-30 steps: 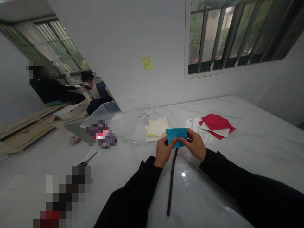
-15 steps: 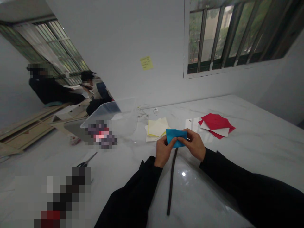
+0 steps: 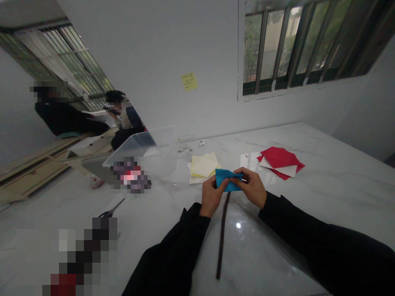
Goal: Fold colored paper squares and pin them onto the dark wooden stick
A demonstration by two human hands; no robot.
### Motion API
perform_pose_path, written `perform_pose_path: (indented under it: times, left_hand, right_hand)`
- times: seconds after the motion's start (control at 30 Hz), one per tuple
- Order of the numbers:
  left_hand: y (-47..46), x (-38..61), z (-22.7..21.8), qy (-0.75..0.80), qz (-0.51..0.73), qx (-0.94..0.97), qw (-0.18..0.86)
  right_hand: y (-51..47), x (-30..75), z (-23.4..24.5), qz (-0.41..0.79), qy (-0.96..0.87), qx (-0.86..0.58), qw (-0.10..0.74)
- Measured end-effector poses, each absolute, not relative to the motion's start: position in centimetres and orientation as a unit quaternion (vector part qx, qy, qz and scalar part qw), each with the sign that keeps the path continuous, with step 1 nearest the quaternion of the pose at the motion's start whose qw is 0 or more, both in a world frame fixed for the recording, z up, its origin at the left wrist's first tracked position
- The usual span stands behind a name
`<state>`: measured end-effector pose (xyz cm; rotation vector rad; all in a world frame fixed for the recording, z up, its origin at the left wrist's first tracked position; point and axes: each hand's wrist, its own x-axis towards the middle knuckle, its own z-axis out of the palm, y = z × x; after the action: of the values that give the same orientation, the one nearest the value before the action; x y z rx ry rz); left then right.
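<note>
White-walled room, barred window (image 3: 296, 45) upper right, second curtained window (image 3: 58, 61) far left. Yellow sticky note (image 3: 189, 81) on the wall between them. Two seated people (image 3: 58, 113) (image 3: 123, 119) at left, well apart from the table, wooden boards (image 3: 31, 172) on the floor near them.

White marble table (image 3: 339, 193) fills the lower frame, far edge against the wall. Clear plastic bin (image 3: 145, 154) on it, left of centre, with a pixelated object (image 3: 131, 176) at its front, contents unreadable. Scissors (image 3: 108, 213) lie nearer, left of the hands. Small white box (image 3: 201, 143) and thin cable (image 3: 184, 143) by the wall.

Cream paper stack (image 3: 203, 166) just past the left hand. Red paper stack (image 3: 279, 158) with white sheets in it sits past the right hand, near but not touching. Marble runs on beyond it to the right edge.

Blue paper (image 3: 226, 179) is held up between both hands, over the table, its near edge at the fingertips. Left hand (image 3: 211, 196) and right hand (image 3: 249, 188) are both closed to a pinch on it, thumbs on top, black sleeves (image 3: 324, 246) to the wrists. Paper looks folded, crease count can't be told. Long dark strip (image 3: 222, 238) lies on the marble straight below, top end just under the paper. Contact between them can't be told.
</note>
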<state>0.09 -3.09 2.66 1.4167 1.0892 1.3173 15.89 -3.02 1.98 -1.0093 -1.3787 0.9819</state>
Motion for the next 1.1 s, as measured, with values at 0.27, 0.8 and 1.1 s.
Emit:
perform_pose_path:
  times: [0.27, 0.8, 1.1]
  left_hand:
    - [-3.1, 0.0, 2.7, 0.438, 0.53, 0.582, 0.435]
    - [-3.1, -0.1, 2.5, 0.46, 0.513, 0.604, 0.4]
    - [-2.9, -0.2, 2.4, 0.459, 0.491, 0.614, 0.413]
  right_hand:
    - [-3.1, 15.9, 2.1, 0.413, -0.58, -0.431, 0.554]
    - [-3.1, 15.8, 2.1, 0.418, -0.572, -0.44, 0.551]
    - [-1.7, 17.5, 2.4, 0.465, -0.623, -0.398, 0.488]
